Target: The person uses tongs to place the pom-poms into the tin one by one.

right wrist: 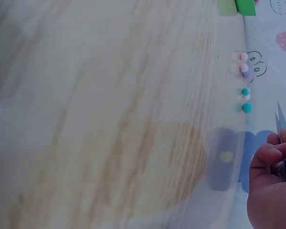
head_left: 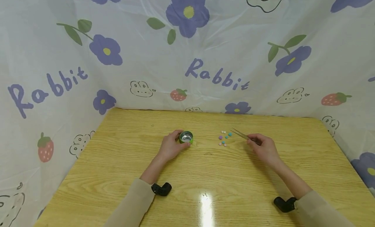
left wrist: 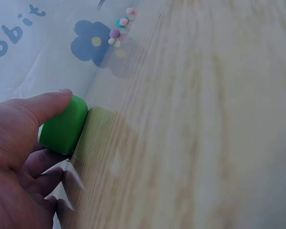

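My left hand grips a small round green tin with a bare metal inside, thumb on the near side and fingers behind. In the left wrist view the green tin stands on the tabletop. My right hand pinches a pair of metal tweezers, its slim tips pointing left above the table. Between the hands lie several small beads: a purple bead, a teal bead and others in white, pink and blue. The tweezers' tips show nothing between them in the right wrist view.
The wooden table reaches back to a white patterned cloth that hangs behind it and along the sides. Black wrist devices sit at the left sleeve and the right sleeve.
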The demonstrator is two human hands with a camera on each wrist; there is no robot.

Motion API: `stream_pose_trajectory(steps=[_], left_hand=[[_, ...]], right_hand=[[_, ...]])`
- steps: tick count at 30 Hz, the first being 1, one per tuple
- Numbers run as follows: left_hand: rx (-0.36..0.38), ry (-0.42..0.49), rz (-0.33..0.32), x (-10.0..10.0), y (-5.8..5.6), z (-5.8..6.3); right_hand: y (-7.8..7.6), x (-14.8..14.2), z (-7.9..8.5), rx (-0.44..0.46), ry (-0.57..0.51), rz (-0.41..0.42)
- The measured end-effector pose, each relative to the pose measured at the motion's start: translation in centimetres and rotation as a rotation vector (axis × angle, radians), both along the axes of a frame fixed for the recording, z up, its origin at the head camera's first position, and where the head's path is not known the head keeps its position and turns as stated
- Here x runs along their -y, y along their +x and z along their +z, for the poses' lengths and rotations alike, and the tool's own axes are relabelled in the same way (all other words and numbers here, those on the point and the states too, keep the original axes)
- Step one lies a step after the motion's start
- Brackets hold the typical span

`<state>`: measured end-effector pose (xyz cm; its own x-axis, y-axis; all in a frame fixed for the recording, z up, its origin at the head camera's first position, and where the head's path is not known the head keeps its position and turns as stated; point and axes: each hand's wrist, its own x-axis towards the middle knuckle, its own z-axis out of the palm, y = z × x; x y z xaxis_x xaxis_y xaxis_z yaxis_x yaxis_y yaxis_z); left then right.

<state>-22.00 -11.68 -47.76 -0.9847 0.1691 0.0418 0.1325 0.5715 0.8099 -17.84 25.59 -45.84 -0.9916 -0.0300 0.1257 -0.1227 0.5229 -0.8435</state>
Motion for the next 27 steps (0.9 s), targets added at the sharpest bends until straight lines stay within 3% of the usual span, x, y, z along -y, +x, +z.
stream_pose_trajectory(steps=[10, 27], left_hand=[[0.005, 0.007, 0.002, 0.2, 0.1, 0.0], [-0.008, 0.007, -0.006, 0.1, -0.1, -0.1]], right_hand=[[-0.5, -0.3, -1.0, 0.037, 0.126, -0.009], [-1.1, 0.0, -1.1, -0.013, 0.178, 0.013]])
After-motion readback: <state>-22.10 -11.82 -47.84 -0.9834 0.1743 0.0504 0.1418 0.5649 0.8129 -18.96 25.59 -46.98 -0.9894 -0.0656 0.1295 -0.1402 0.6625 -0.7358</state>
